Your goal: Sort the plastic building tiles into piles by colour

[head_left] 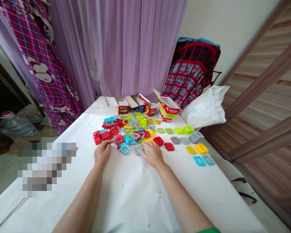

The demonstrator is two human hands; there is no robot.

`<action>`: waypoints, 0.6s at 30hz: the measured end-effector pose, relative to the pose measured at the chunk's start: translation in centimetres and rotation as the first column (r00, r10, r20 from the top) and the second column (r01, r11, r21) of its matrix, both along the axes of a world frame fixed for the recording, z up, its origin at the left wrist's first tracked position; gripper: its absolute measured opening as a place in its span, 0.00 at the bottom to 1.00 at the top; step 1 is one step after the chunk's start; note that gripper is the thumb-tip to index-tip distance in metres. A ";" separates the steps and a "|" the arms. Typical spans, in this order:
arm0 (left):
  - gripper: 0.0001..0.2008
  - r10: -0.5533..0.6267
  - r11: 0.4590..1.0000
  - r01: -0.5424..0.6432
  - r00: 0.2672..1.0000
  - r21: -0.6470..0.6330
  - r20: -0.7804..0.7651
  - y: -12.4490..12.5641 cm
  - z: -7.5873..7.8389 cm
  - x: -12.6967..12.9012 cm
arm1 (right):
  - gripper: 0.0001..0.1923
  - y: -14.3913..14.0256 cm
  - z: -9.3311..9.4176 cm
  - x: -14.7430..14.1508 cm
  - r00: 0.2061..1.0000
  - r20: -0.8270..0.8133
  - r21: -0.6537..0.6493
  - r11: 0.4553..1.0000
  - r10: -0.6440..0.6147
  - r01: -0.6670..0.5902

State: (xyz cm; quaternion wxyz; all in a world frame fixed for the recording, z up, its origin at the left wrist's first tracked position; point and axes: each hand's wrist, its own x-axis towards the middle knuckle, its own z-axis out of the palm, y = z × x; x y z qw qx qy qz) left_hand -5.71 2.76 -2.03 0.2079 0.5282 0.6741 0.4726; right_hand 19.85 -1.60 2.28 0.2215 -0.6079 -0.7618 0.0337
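Colourful notched plastic building tiles lie in a mixed pile (133,124) on the white-covered table. My left hand (103,153) is at the pile's near left edge, its thumb and fingers pinched at the rim of a red notched tile (119,139). With thumb and fingers, my right hand (154,153) grips a grey notched tile (138,150) at the near side of the pile. A blue notched tile (124,149) lies between the two hands. Just right of my right hand are red tiles (169,147).
Grouped tiles by colour lie at the right: green (178,130), grey (196,137), yellow (201,149) and blue (199,161). Open small boxes (168,108) stand behind the pile, with a white bag (203,108) at the right. A blurred-out object (47,168) lies left.
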 end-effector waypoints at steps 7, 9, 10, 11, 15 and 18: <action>0.13 -0.004 1.000 0.004 1.000 0.006 -0.008 0.0 -0.4 -0.1 | 0.22 0.5 1.9 -0.4 0.961 0.191 -0.206 0.966 0.197 -0.157; 0.13 -0.003 1.000 0.003 1.000 0.004 -0.016 0.0 -0.4 -0.1 | 0.22 0.7 2.2 -0.5 0.950 0.231 -0.238 0.959 0.210 -0.154; 0.13 -0.001 1.000 0.001 1.000 0.003 -0.020 0.0 -0.3 0.0 | 0.22 0.9 2.3 -0.5 0.944 0.250 -0.253 0.956 0.215 -0.150; 0.13 0.002 1.000 -0.002 1.000 0.002 -0.024 0.0 -0.3 0.0 | 0.22 1.1 2.5 -0.6 0.939 0.265 -0.269 0.952 0.220 -0.147; 0.13 0.011 1.000 -0.011 0.999 -0.006 -0.032 -0.1 0.0 0.0 | 0.22 1.8 3.1 -0.8 0.926 0.313 -0.325 0.940 0.213 -0.107; 0.14 0.007 1.000 -0.008 1.000 -0.008 -0.030 -0.2 0.3 0.1 | 0.22 2.1 3.4 -1.2 0.920 0.337 -0.336 0.938 0.201 -0.082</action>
